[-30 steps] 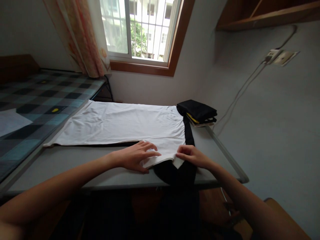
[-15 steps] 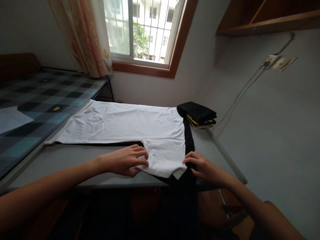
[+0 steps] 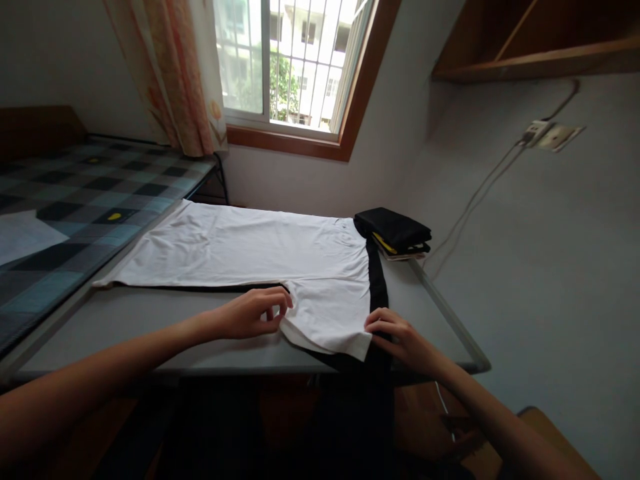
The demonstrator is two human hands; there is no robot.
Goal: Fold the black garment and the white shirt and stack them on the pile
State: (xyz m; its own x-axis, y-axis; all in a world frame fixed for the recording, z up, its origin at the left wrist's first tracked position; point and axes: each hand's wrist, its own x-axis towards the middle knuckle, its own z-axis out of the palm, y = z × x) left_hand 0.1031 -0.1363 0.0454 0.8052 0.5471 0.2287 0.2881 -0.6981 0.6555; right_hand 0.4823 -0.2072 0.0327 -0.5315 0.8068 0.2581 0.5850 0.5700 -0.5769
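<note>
A white T-shirt [image 3: 250, 243] lies flat and sideways on a pale table [image 3: 165, 327], its hem to the left and one sleeve pointing toward me. Black cloth [image 3: 379, 283] shows from under it along the right side and below the sleeve. At the sleeve's left edge, my left hand [image 3: 257, 312] pinches the white fabric between thumb and curled fingers. My right hand [image 3: 400, 337] grips the sleeve's right corner, fingers over the top and thumb beneath. Between the hands, the sleeve opening is slightly raised and bowed.
A stack of folded dark clothes [image 3: 393, 230] sits at the table's far right corner. To the left stands a bed with a checked cover [image 3: 100, 180] and white paper [image 3: 27, 235]. A wall socket with cords [image 3: 543, 135] hangs on the right; a wooden shelf [image 3: 550, 53] is above.
The sleeve's right corner, folded over before, now lies straighter. My left hand has drawn slightly left and its fingers have closed on the sleeve's edge. My right hand stays near the corner.
</note>
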